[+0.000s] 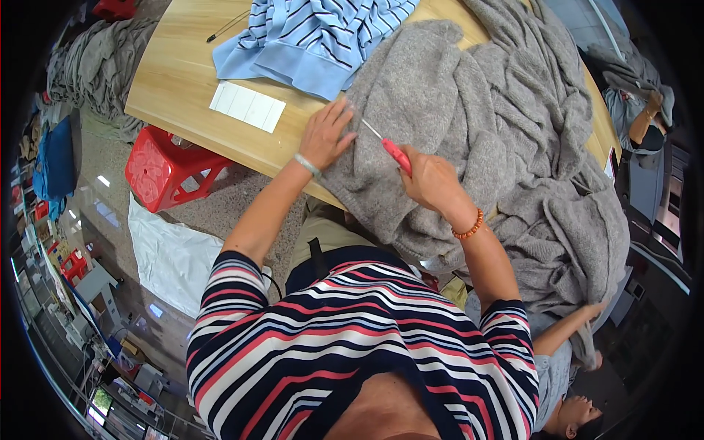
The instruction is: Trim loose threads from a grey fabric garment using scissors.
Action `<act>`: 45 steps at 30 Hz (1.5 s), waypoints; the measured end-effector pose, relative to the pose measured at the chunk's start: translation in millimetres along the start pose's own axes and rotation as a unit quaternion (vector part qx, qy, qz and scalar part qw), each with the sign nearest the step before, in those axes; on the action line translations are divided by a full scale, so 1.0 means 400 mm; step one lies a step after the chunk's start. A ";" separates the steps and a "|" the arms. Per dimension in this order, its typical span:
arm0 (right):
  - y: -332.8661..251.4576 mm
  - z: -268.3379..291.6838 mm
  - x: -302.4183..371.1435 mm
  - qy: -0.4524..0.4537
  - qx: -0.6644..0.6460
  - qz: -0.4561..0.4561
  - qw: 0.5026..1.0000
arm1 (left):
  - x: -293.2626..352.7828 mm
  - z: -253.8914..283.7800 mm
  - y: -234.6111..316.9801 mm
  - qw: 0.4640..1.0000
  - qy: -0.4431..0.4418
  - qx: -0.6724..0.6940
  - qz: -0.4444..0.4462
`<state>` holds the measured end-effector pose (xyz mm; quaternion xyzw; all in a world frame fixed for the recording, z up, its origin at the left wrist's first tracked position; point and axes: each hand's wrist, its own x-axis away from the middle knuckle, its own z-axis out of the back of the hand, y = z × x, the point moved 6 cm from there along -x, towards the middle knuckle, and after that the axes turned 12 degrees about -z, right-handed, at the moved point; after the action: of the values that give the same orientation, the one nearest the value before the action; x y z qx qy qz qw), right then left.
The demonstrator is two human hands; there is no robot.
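Grey knit (pixel 414 81) over the near edge of the surface (pixel 176 81); right hand (pixel 433 180) wrapped round a pink tool (pixel 397 156), left hand (pixel 323 136) flat, fingers outstretched.

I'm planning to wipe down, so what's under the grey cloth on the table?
The wooden table, visible around the grey cloth, lies under part of it; anything else beneath is covered.

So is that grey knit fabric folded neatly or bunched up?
Bunched up: the grey knit fabric lies in loose, uneven ridges on the table, with part spilling over the near edge.
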<state>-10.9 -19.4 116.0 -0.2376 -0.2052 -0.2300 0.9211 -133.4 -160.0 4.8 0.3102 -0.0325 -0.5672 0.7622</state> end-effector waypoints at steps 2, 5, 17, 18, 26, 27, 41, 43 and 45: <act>-0.006 0.019 -0.018 0.000 0.011 -0.017 1.000 | -0.045 -0.016 -0.035 1.000 0.009 0.004 -0.010; 0.002 0.030 -0.041 0.001 0.030 -0.036 0.999 | -0.069 -0.073 -0.067 0.987 -0.071 -0.125 -0.069; 0.021 0.001 0.129 -0.019 0.006 0.004 1.000 | 0.172 -0.010 0.028 0.985 -0.148 -0.084 0.001; 0.016 -0.026 0.143 -0.057 0.013 0.012 0.998 | 0.205 -0.010 0.055 0.985 -0.149 -0.086 -0.002; 0.027 -0.111 0.218 -0.060 -0.002 0.031 0.998 | 0.211 -0.034 0.084 0.996 -0.073 -0.032 0.028; 0.047 -0.088 0.229 -0.029 -0.043 0.015 0.999 | 0.199 -0.043 0.117 0.997 -0.071 -0.025 0.011; 0.467 -0.095 0.679 0.155 -0.039 -0.416 0.895 | -0.019 0.081 0.441 0.801 -0.094 0.551 0.213; 0.473 -0.202 0.672 0.104 -0.042 -0.386 0.916 | -0.096 0.237 0.574 0.732 -0.150 0.649 0.140; 0.361 -0.172 0.623 0.064 -0.091 -0.261 0.959 | -0.125 0.327 0.664 0.730 -0.140 0.666 -0.056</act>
<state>284.5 -24.6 132.5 -0.2436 -0.1790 -0.4947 0.8148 20.6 -129.2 260.7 0.6565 -0.4909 -0.4792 0.3136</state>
